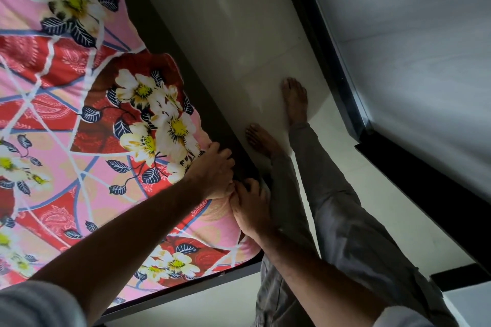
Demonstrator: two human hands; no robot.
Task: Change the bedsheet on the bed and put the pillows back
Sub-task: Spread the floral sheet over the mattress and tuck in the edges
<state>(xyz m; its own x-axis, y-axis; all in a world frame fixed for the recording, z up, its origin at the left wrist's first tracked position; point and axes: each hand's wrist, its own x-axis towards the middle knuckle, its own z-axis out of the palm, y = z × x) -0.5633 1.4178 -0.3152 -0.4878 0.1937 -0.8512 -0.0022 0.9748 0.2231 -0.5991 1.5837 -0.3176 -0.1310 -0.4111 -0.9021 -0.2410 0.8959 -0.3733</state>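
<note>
Step in hand, as I read it: tucking the floral bedsheet [87, 119] in along the side edge of the bed, near its lower corner. The sheet, pink and red with white flowers, is spread over the mattress and wraps over that edge. The left hand [215, 170] sits on the edge with fingers curled down over the fabric, gripping or pressing it; which one I cannot tell. The right hand [252, 210] is just below, touching the left, fingers bent into the gap between mattress and dark bed frame [186, 292], seemingly pushing sheet in; the fingertips are hidden. Bare feet [295, 101] stand on the pale floor [239, 34] just beside the bed. No pillows in view.

Next move likely calls for working along the edge toward the corner, pulling the fabric taut before tucking.
</note>
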